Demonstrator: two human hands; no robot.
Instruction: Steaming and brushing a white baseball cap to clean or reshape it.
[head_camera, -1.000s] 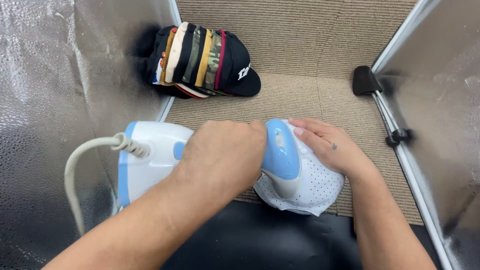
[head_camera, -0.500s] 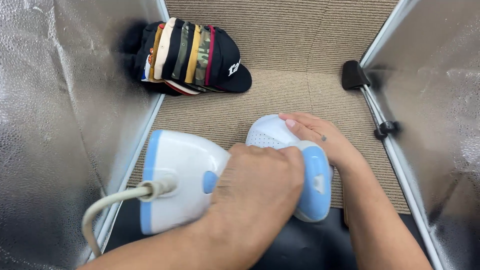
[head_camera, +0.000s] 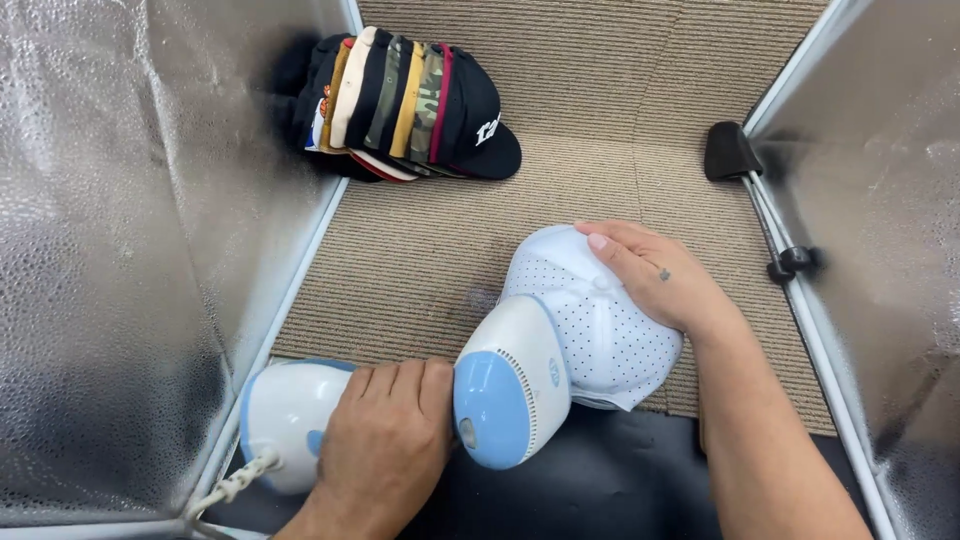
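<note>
My left hand grips the handle of a white and light-blue handheld garment steamer. Its head rests against the near side of a white perforated cap lying on the striped beige carpet. My right hand lies on top of the cap's crown, fingers spread over it and holding it down. The steamer's white cord trails off at the lower left.
A stack of several caps in mixed colours lies at the back left. Silver reflective panels wall in both sides, with metal frame rails and a black clamp at the right. A black mat lies nearest me.
The steamer has swung to the left side of the cap, its head now pressing the cap's near-left side. My right hand has stayed on the crown.
</note>
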